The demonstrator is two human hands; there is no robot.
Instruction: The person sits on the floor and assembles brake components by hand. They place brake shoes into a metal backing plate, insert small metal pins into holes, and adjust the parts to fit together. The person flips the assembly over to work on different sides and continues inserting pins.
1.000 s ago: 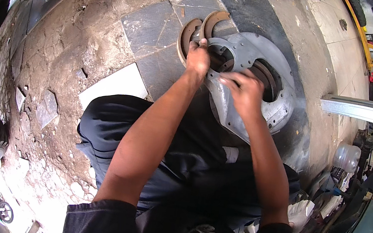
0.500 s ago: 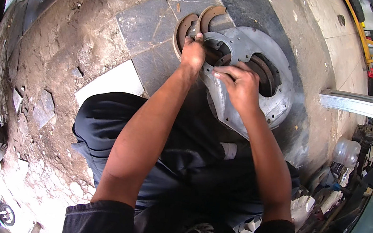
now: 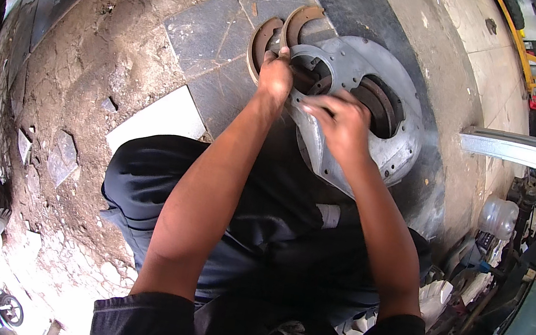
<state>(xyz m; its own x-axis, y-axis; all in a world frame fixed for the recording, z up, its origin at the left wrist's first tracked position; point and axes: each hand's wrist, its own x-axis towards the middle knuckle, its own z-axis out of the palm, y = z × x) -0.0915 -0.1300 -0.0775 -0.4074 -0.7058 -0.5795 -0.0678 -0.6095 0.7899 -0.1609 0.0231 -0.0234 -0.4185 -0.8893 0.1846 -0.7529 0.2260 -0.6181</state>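
Two curved, rust-brown brake shoes, a left one (image 3: 259, 41) and a right one (image 3: 296, 26), stand at the near side of a round grey metal plate (image 3: 410, 105) with large openings. My left hand (image 3: 275, 78) is closed around the lower part of the shoes, its thumb against the right one; the palm hides the exact hold. Just to the right, my right hand (image 3: 342, 124) is bent in a pinch over the plate's near left edge, its fingertips blurred. Whatever it pinches is too small to make out. Through the plate's opening shows a dark brown curved part (image 3: 376, 104).
Under the plate lie dark floor tiles (image 3: 211, 36); a loose white tile (image 3: 161, 122) is by my left knee. Rough dirt with broken tile pieces (image 3: 63, 159) spreads left. On the right are a metal channel (image 3: 524, 150), a clear plastic bottle (image 3: 498, 218) and piled parts.
My right hand's fingertips have shifted slightly and are now smeared by motion. My left hand keeps its place at the brake shoes.
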